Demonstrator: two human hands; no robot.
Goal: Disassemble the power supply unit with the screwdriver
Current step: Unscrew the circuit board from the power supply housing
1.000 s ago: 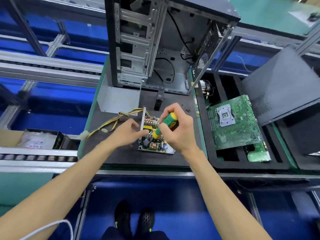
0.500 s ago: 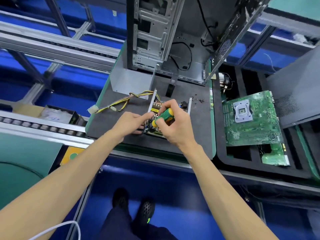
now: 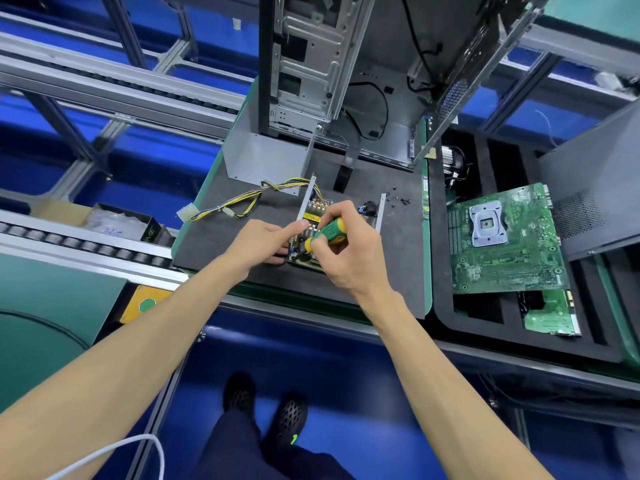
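Head view looks down on an assembly-line station: blue floor (image 3: 346, 344), aluminium framing rails (image 3: 114, 88) running across the left and top. Roller conveyor (image 3: 79, 244) at left with a cardboard box (image 3: 114, 221) beside it. Green-edged workbench carries a dark foam mat (image 3: 401, 251). Open computer case (image 3: 332, 64) stands upright at the far end of the mat, black cables hanging inside. Black foam tray (image 3: 446, 299) sits just right of the mat, holding a green motherboard (image 3: 505, 237) and a smaller green board (image 3: 550, 317) nearer the bench edge; dark case side panel (image 3: 595, 188) overlaps the tray's right side. Grey metal cover (image 3: 263, 161) lies on the mat in front of the case. Power supply unit (image 3: 313, 216), lid off, rests mid-mat with its circuit board exposed; its yellow-black wire bundle (image 3: 249, 199) trails left to a white connector at the mat edge. Left hand (image 3: 258, 245) rests against the unit's left side, fingers curled at its edge, thumb stretched toward the tool. Right hand (image 3: 349, 258) wraps fingers round the green-yellow screwdriver (image 3: 327, 233), tip angled down into the unit. Loose black screws (image 3: 398, 199) lie just right of the unit.
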